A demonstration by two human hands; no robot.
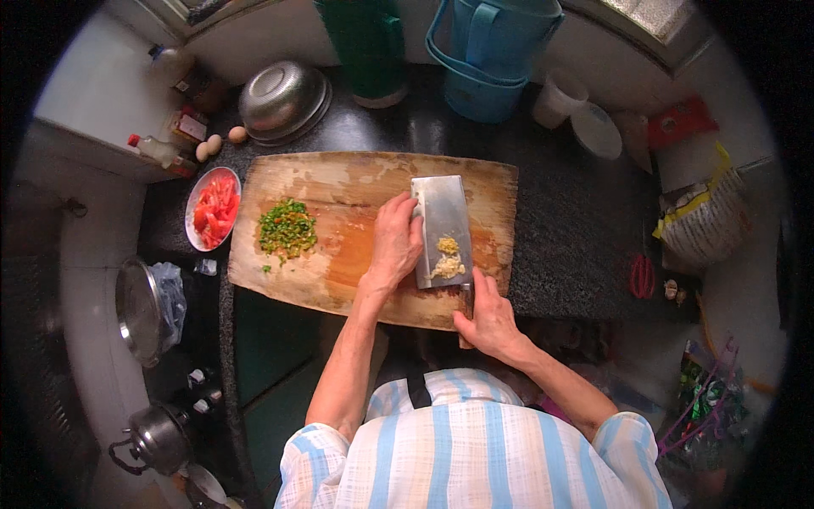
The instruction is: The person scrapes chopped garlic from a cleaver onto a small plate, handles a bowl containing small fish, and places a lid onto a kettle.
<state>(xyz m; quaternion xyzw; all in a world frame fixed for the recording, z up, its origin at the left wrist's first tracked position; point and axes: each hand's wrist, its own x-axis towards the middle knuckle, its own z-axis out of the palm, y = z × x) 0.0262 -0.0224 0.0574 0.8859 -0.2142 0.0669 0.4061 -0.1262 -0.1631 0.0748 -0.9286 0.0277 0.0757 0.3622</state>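
A broad steel cleaver [442,216] lies flat-side up over a worn wooden cutting board [356,175]. Two small heaps rest on its blade: yellowish minced bits [448,245] and paler minced garlic [448,267]. The fingers and thumb of my left hand [397,242] meet the blade's left edge; whether they grip it is unclear. My right hand [493,315] is around the cleaver's wooden handle [467,305] at the board's near edge. Chopped green pieces [287,229] form a pile on the board's left part. Beside the board, a white bowl [189,223] contains cut tomato [217,210].
Behind the board stand an upturned metal colander [280,95], a green container [369,51] and a blue bucket [486,95]. Eggs [237,134] and a red-capped bottle [156,149] are at back left. Red-handled scissors [641,277] lie right; a kettle [159,439] stands lower left.
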